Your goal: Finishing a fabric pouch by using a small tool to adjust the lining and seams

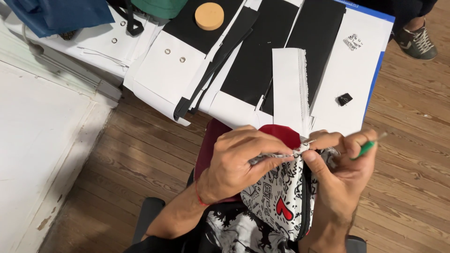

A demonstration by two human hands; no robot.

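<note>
Printed pouch (276, 199): white with black doodles and a red heart, black zip, low in my view at 6 o'clock. My left hand (234, 161) pinches its top edge between thumb and fingers. My right hand (340, 173), at 3 o'clock of the left, pinches the same edge and grips a green-handled tool (368, 147). Cork disc (209, 15) at 12 o'clock, on the black and white fabric panels (262, 56).

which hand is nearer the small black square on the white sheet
Right. The right hand, holding a green tool, sits just below the black square. The left hand pinches the printed fabric farther down and to the left.
</note>
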